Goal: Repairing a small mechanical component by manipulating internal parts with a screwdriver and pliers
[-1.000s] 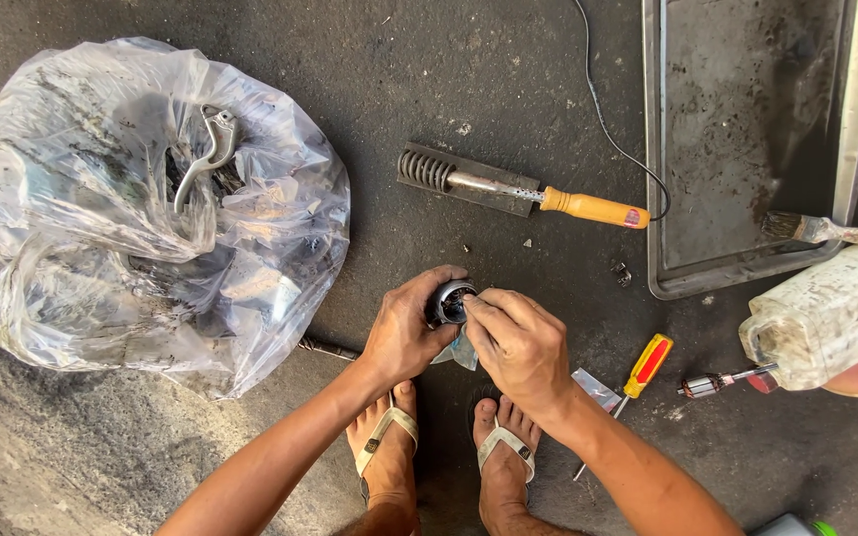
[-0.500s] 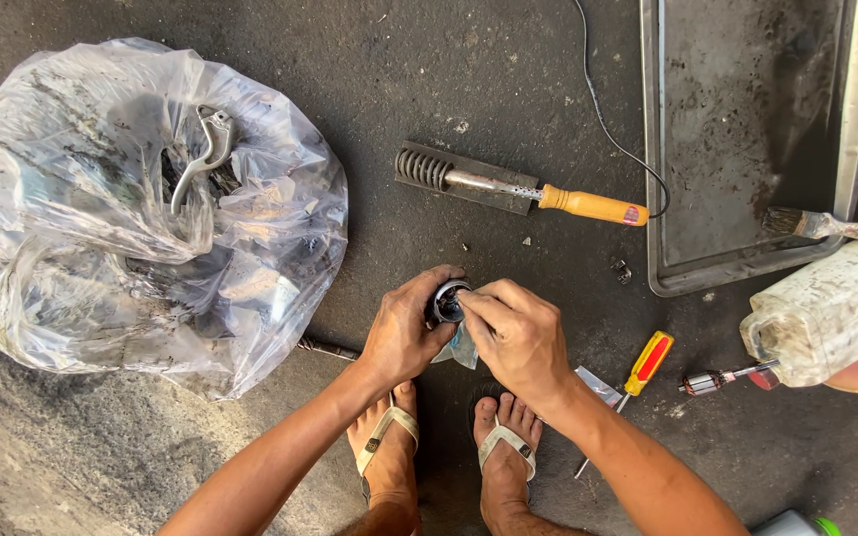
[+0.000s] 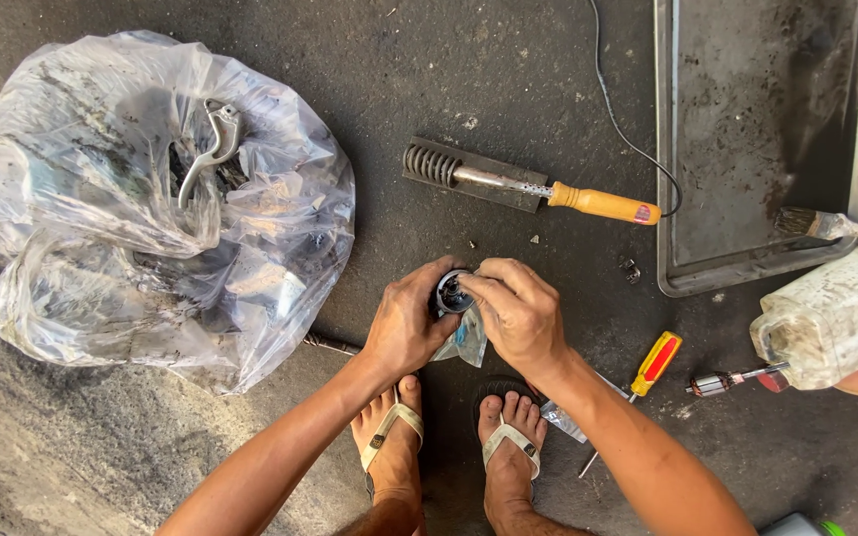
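From the head camera, looking straight down: the left hand (image 3: 407, 326) and the right hand (image 3: 518, 316) meet over the dark ground (image 3: 508, 79), just above the person's two sandalled feet (image 3: 449, 447). Between them sits a small round metal part (image 3: 452, 293) — the left grip is clenched around its side, and the right hand's fingers (image 3: 479, 288) are curled over its top, pinching at it. A scrap of clear plastic wrap (image 3: 465, 342) hangs below the part, between the two palms.

To the left lies a big clear plastic bag (image 3: 151, 208), crumpled and dirty, with a grey metal lever (image 3: 209, 149) showing at its top. Beyond the hands, a soldering iron (image 3: 533, 189) with an orange handle rests on a dark stand; its thin cord (image 3: 608, 89) runs off towards the top edge. A shallow metal tray (image 3: 757, 149) lies at the upper right, with a paintbrush (image 3: 836, 226) across its corner. Below the tray sits a grimy pale plastic jug (image 3: 836, 313). A red and yellow screwdriver (image 3: 652, 365) lies on the ground just beside the right forearm — near it, well apart from the hands, a small motor armature (image 3: 722, 381).
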